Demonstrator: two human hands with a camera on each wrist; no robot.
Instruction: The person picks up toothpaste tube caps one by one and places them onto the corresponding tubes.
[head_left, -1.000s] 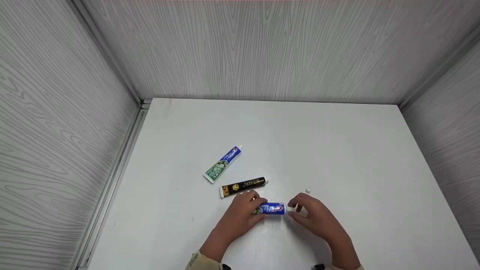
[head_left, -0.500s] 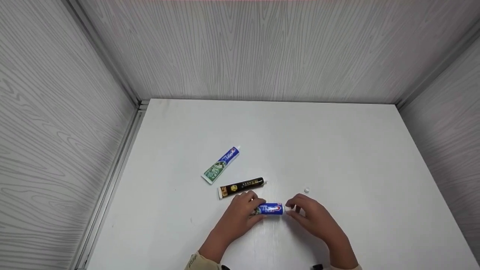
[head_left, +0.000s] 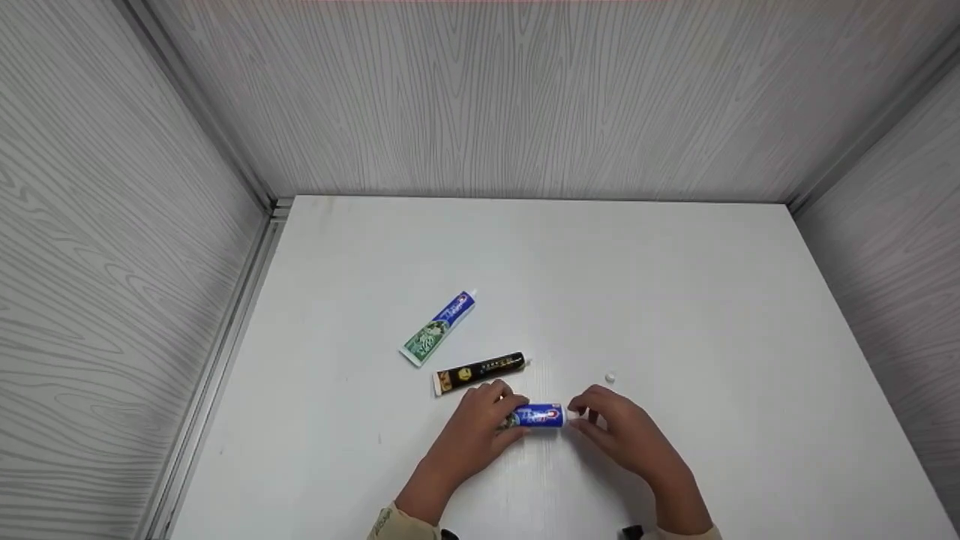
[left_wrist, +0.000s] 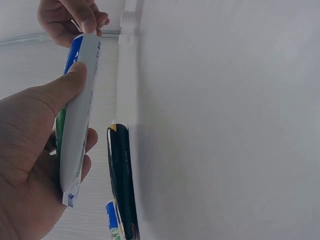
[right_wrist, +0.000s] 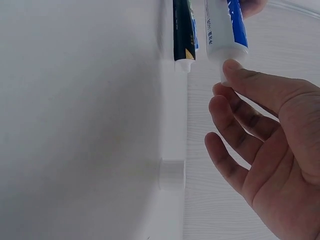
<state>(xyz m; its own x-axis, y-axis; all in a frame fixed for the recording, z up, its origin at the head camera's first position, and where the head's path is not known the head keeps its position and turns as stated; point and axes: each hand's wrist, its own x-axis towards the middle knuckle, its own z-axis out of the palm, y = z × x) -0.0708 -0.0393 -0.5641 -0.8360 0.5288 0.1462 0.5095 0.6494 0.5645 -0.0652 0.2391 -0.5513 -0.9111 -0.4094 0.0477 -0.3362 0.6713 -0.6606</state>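
My left hand (head_left: 474,421) grips a blue, green and white toothpaste tube (head_left: 541,415), holding it sideways with the tip pointing right. In the left wrist view the thumb lies along the tube's white back (left_wrist: 80,120). At the tube's other end my right hand (head_left: 628,430) pinches the narrow white tip (right_wrist: 223,76) between thumb and index finger. Those fingers partly cover the tip, so I cannot tell whether it is a cap or a bare nozzle. The other right fingers are loosely bent. A small white cap (head_left: 610,377) stands on the table just beyond the right hand.
Behind the left hand lies a black toothpaste tube (head_left: 480,373), its white tip to the right. Farther back a second blue and green tube (head_left: 437,328) lies slantwise. The white table (head_left: 675,285) is bordered by grey wood-grain panels (head_left: 480,97) at the back and sides.
The head view has shifted slightly, so everything sits a little farther left in it. Both hands keep the same hold on the tube; any turning of the right fingertips is too small to tell.
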